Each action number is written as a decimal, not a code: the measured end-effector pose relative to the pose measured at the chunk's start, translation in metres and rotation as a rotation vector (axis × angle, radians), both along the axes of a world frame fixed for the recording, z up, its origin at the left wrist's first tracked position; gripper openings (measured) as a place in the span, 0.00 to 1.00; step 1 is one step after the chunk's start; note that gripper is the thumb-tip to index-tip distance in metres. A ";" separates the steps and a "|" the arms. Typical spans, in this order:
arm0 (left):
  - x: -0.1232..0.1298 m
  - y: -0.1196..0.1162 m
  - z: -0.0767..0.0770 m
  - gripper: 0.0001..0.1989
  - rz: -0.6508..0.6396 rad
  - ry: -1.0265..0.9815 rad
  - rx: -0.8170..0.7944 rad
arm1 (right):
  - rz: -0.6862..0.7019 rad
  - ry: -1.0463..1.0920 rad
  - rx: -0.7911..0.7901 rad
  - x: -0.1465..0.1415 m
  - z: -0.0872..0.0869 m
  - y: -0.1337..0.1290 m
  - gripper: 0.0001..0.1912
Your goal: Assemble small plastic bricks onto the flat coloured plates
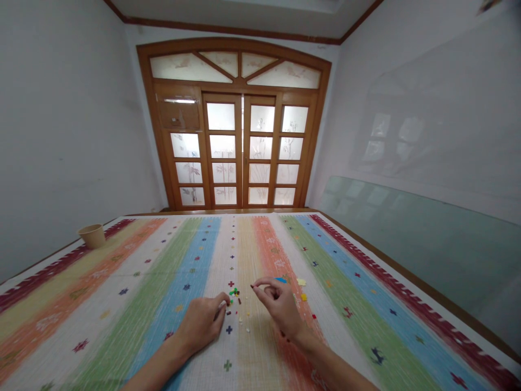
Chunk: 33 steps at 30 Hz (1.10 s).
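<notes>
Tiny toy building bricks lie loosely on the striped tablecloth between my hands. A small heap of green, yellow and brown bricks [235,292] is just past my left fingertips. My left hand [205,321] rests on the cloth with its fingers curled together beside this heap. Something small and pale shows at its fingertips, too small to name. Raised slightly to the right, my right hand [279,305] pinches a tiny dark brown brick [253,286] between thumb and forefinger. A blue piece [280,280] is partly hidden behind that hand.
Yellow pieces [303,297] and a red brick [314,316] lie right of my right hand. Small white pieces [248,330] are scattered nearer me. A paper cup [92,236] stands at the table's far left. Wooden glazed doors [243,152] are beyond the table.
</notes>
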<state>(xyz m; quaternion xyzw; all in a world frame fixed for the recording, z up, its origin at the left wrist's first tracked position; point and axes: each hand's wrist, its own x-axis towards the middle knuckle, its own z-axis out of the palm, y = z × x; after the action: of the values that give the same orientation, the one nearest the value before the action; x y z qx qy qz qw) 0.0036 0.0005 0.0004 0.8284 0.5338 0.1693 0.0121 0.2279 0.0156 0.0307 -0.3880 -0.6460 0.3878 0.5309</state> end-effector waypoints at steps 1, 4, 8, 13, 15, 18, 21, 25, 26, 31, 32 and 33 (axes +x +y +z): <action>0.000 0.000 0.000 0.14 -0.002 0.000 0.001 | 0.029 0.077 -0.080 0.000 0.001 0.002 0.19; -0.001 0.001 -0.001 0.14 -0.006 0.000 0.004 | 0.144 0.317 -0.320 0.003 0.003 0.007 0.22; -0.002 0.002 -0.003 0.14 -0.011 -0.008 -0.003 | 0.251 0.519 -0.484 0.008 0.006 0.012 0.23; -0.002 0.002 -0.003 0.14 -0.003 -0.015 -0.011 | 0.284 0.621 -0.570 0.008 0.006 0.012 0.24; -0.002 0.001 -0.002 0.14 -0.002 -0.014 -0.015 | 0.303 0.642 -0.596 0.007 0.004 0.012 0.25; -0.001 0.000 -0.001 0.14 0.000 -0.009 -0.018 | 0.336 0.648 -0.624 0.007 0.003 0.011 0.25; -0.001 0.000 -0.001 0.13 0.005 -0.008 -0.015 | 0.354 0.634 -0.631 0.007 0.004 0.011 0.25; -0.001 0.001 -0.002 0.13 0.005 -0.012 -0.008 | 0.358 0.615 -0.633 0.007 0.005 0.010 0.26; -0.001 0.001 -0.002 0.13 0.003 -0.012 -0.007 | 0.362 0.612 -0.634 0.007 0.004 0.011 0.26; -0.002 0.002 -0.005 0.14 -0.002 -0.013 -0.006 | 0.381 0.550 -0.629 0.011 0.003 0.013 0.25; -0.002 0.002 -0.005 0.14 -0.004 -0.011 -0.004 | 0.386 0.526 -0.622 0.012 0.003 0.014 0.24; -0.002 0.002 -0.006 0.14 -0.004 -0.010 0.000 | 0.391 0.501 -0.611 0.014 0.003 0.015 0.24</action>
<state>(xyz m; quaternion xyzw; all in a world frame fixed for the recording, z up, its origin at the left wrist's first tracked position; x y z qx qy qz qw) 0.0013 0.0029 -0.0052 0.8286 0.5320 0.1734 0.0153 0.2420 0.0306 0.0334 -0.2917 -0.4140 0.7363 0.4487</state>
